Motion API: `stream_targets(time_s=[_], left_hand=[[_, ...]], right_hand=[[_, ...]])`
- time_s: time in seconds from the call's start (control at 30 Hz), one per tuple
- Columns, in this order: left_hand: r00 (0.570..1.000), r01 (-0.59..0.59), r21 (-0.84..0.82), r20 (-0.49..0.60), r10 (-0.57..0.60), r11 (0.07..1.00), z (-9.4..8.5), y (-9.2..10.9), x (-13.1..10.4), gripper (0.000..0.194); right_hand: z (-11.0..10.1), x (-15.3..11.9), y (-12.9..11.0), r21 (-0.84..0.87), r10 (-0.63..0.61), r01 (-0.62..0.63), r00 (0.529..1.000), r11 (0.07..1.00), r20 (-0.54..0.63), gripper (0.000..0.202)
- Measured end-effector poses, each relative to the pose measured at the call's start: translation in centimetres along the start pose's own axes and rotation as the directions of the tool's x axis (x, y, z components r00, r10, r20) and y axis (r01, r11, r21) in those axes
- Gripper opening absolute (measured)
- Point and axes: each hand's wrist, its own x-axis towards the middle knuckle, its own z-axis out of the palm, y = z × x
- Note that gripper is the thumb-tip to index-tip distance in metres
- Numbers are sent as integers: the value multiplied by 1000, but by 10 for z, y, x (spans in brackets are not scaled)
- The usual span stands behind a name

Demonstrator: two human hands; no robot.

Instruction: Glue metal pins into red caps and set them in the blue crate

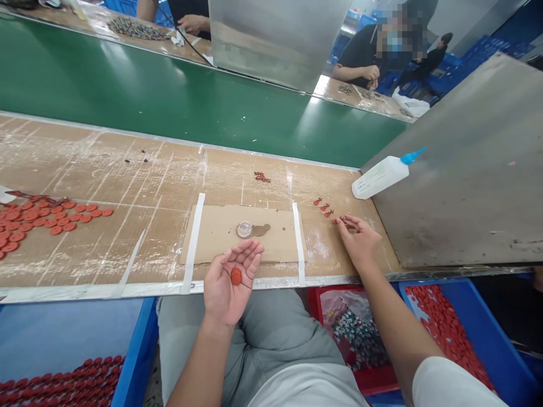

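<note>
Head view: left hand (227,289) palm up, fingers loosely spread, round red disc (236,276) resting in palm. Right hand (360,238) pinches small red piece (336,221) at near end of short row (324,207); seemingly picking or placing, cannot tell which. Next move likely calls for light fingertips, level palm. Flat cardboard sheet (216,223), clear round pot (244,229), smooth plastic bottle (380,177).

Seeing smooth plastic on the palmed red disc (236,276); catching glossy film (318,246) shining over the cardboard-topped table (161,181); meeting glare on the smooth green strip (148,90); running over a dull metal panel (466,175), translucent plastic bottle (384,176), matt grey cloth trousers (288,328).
</note>
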Motion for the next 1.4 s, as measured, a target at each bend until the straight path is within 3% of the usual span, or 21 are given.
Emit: stream_targets(time_s=[0.33,0.47,0.57,0.63,0.67,0.77,0.87,1.0,1.23,1.3,1.4], left_hand=[[999,30,-12,29,-29,999,1,0,0,33],[996,36,-12,77,-35,999,-1,0,0,37],[994,25,-28,109,-22,999,-2,-1,-1,40],[992,13,-39,129,-8,999,-1,-1,-1,43],[990,7,-42,139,-1,999,0,-1,-1,43],[987,-25,-37,158,30,999,3,-1,-3,44],[987,-72,-29,144,75,997,4,-1,-5,48],[983,-137,-27,118,140,990,4,1,-9,55],[974,-192,-72,108,199,979,2,3,-10,56],[977,-172,-107,105,183,979,1,4,-10,52],[987,-100,-121,111,114,988,-2,6,-10,41]], right_hand=[[7,2,-2,-98,-29,33,999,995,42,41],[-4,-10,-17,-163,-128,112,988,980,-86,37],[-17,-40,-52,-124,-348,330,919,936,-186,23],[-23,-67,-87,73,-523,527,849,847,-71,23],[-23,-80,-106,214,-575,557,818,802,24,30],[-16,-107,-156,466,-640,515,751,720,159,42],[1,-116,-183,500,-632,460,732,734,256,36],[15,-117,-191,500,-605,418,736,758,303,30],[19,-118,-201,585,-561,294,752,756,346,30],[17,-117,-197,605,-608,358,745,711,273,33],[10,-110,-184,538,-730,573,672,618,125,45]])
